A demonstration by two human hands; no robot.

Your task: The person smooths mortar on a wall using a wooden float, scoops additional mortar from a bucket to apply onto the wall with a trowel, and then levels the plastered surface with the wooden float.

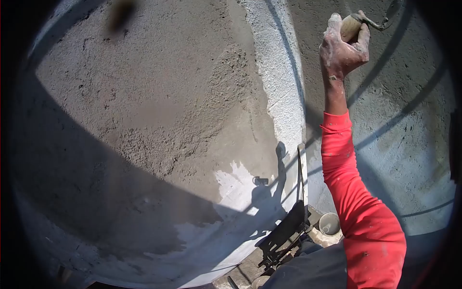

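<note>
My right hand (342, 53), crusted with pale mortar, is raised at the upper right with its fingers closed round the wooden handle of a trowel (352, 27). The trowel's bent metal neck points to the right, and its blade is hard to make out against the wall. Behind the hand is a grey rendered wall (385, 62) crossed by shadow stripes. Left of it, a second wall (159, 106) carries rough, partly smoothed grey mortar. My left hand is out of view.
A whitish strip (276, 62) runs down the corner between the walls. A long thin straightedge (302, 176) leans there. Below stands a bucket (329, 224) beside dark clutter. A blurred dark speck (120, 14) shows at the upper left. Shadows fall across the lower left wall.
</note>
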